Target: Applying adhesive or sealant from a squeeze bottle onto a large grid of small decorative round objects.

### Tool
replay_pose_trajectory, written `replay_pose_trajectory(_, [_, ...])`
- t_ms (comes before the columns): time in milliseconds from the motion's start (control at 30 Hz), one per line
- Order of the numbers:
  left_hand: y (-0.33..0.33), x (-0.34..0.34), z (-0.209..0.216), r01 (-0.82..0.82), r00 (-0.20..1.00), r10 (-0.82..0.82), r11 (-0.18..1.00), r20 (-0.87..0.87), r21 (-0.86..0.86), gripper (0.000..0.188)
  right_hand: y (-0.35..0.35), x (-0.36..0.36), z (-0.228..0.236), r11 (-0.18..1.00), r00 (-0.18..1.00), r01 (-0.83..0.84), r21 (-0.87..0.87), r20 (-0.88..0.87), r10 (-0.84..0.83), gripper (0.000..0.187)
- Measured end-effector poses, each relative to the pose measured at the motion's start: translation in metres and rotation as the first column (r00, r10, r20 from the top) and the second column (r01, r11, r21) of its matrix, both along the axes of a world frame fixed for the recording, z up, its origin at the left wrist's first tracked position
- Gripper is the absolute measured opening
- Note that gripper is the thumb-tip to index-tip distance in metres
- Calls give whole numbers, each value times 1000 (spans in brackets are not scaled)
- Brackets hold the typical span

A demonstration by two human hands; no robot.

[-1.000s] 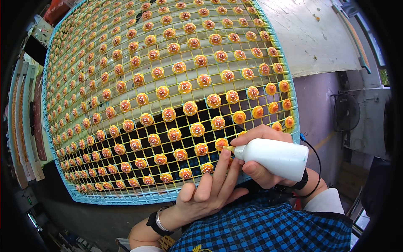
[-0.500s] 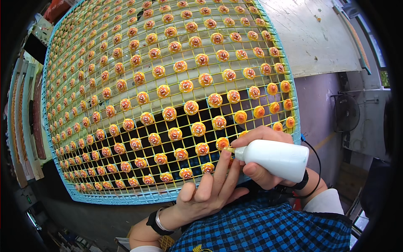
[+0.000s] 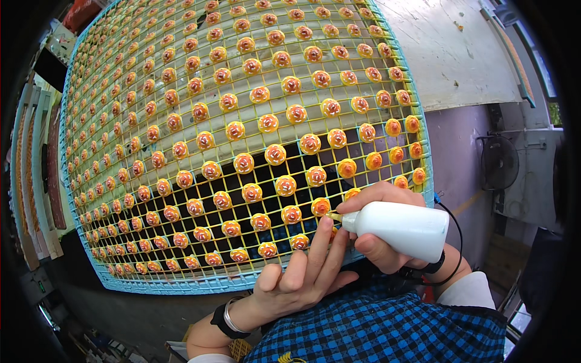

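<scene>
My right hand (image 3: 382, 256) grips a white squeeze bottle (image 3: 407, 231), tilted nearly level with its thin nozzle (image 3: 334, 216) pointing left. The tip is at the lower edge of a yellow-orange rosette-shaped piece (image 3: 321, 207), which shows no clear white strokes. My left hand (image 3: 301, 279) has its fingers stretched out, with the index fingertip just below the nozzle. Whether that fingertip touches the nozzle, I cannot tell. Rows of similar pieces sit on a yellow wire grid rack (image 3: 239, 275) with a pale blue frame. Most, like one beside it (image 3: 291, 214), carry white strokes; several toward the right edge are plain orange.
A pale tabletop (image 3: 448, 54) extends at the upper right. Beyond the rack's right side stands a dark fan (image 3: 500, 162). A black cable (image 3: 458, 227) loops beside my right wrist. Long boards and strips (image 3: 30, 175) lean at the far left.
The bottle and my right hand have shifted very slightly to the right. My left hand stays nearly where it was, and the rack has barely moved.
</scene>
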State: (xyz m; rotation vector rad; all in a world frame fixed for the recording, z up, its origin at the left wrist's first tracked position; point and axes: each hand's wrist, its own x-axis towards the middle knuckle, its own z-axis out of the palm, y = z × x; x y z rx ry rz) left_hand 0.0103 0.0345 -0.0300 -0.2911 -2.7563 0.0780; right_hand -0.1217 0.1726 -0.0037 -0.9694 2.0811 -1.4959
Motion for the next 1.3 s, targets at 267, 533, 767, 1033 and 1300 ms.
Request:
replay_pose_trajectory(267, [0, 2, -3, -28, 1000, 27, 996, -7, -87, 57, 1, -1, 1, 1000, 999, -27, 11, -29, 27, 22])
replay_pose_trajectory(533, [0, 4, -2, -30, 1000, 30, 995, -3, -91, 57, -1, -2, -2, 999, 985, -34, -12, -171, 31, 21])
replay_pose_trajectory(767, [0, 4, -3, -29, 1000, 28, 996, -9, -81, 56, 0, -2, -1, 998, 991, -42, -55, -132, 34, 21])
replay_pose_trajectory(1033, [0, 2, -1, -3, 1000, 3, 1000, -8, 7, 60, 2, -3, 1, 999, 988, -46, -17, -146, 43, 20])
replay_pose_trajectory(1300, [0, 2, -1, -9, 1000, 9, 1000, 0, -17, 58, 0, -2, -4, 999, 981, -24, -44, -192, 15, 19])
